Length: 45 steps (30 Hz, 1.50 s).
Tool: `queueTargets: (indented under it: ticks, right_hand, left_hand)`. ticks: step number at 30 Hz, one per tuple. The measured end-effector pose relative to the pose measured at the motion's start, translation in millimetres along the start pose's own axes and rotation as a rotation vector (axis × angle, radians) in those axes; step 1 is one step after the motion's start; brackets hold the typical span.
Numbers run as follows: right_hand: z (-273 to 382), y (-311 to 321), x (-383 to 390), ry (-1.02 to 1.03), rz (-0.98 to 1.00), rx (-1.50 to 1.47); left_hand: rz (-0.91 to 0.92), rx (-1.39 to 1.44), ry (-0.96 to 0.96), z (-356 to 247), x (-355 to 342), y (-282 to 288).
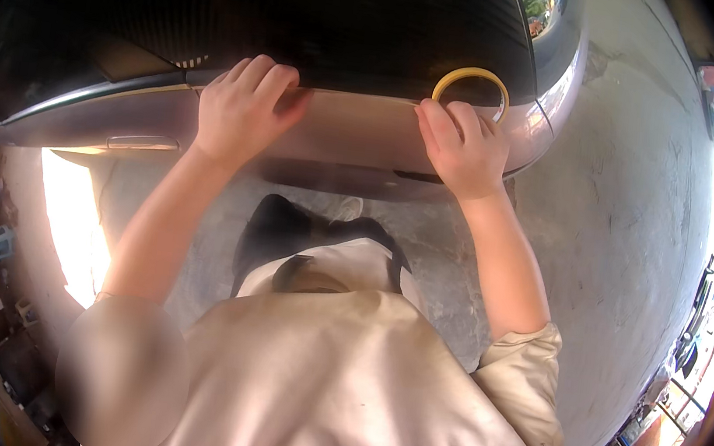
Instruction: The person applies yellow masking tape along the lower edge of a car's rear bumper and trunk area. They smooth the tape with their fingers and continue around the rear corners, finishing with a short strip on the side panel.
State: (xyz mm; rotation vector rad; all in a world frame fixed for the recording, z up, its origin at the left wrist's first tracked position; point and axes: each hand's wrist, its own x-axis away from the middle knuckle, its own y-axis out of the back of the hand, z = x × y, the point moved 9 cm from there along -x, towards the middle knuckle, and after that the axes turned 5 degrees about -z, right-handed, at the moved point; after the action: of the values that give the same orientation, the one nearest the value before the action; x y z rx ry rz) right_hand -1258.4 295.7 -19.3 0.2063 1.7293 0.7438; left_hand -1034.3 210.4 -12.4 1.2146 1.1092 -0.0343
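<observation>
A yellow-rimmed roll of tape stands on edge at my right hand, whose fingers are closed on its near side. My left hand is at the same height further left, its fingers bent and pinched together. Between the two hands runs a thin pale line, seemingly a strip of tape seen edge-on. It follows the border between the car's dark glass and the pinkish-silver body panel. My fingers hide both ends of the strip.
A door handle sits on the car's side at left. The car's rounded corner is at right, beside grey concrete floor. Bright sunlight falls on the floor at left. Cluttered shelves with a blue jug line the left rim.
</observation>
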Motion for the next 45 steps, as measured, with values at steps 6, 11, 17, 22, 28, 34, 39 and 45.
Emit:
queueTargets:
  ticks: [6,11,17,22,28,34,39,45]
  right_hand:
    - [-6.7,-2.9,4.2,0.004,-0.013,-0.046]
    - [-8.9,-1.0,-5.6,0.011,0.049,-0.089]
    - [-8.3,6.0,-10.7,-0.026,0.067,-0.131]
    - [-1.4,20.2,-21.7,-0.029,0.019,-0.158]
    - [-4.9,2.5,-10.3,-0.044,0.015,-0.014]
    - [-5.0,-0.5,-8.5,-0.049,-0.037,0.019]
    - [-7.3,-2.8,-4.9,-0.062,-0.038,-0.024]
    - [-8.5,4.7,-7.0,-0.074,-0.025,-0.108]
  left_hand:
    - [0.036,0.020,-0.003,-7.5,-8.2,-6.5]
    - [0.024,0.008,-0.046,-5.2,-15.5,2.9]
    - [-0.115,-0.056,0.024,20.9,22.4,23.4]
    - [-0.207,-0.070,0.028,22.8,38.5,27.8]
    - [-0.186,-0.098,0.100,23.3,33.5,27.1]
    - [-0.169,-0.081,0.099,19.0,24.6,23.8]
    - [-0.149,-0.068,0.075,10.6,10.2,18.9]
    - [-0.120,-0.039,0.066,11.6,9.0,18.5]
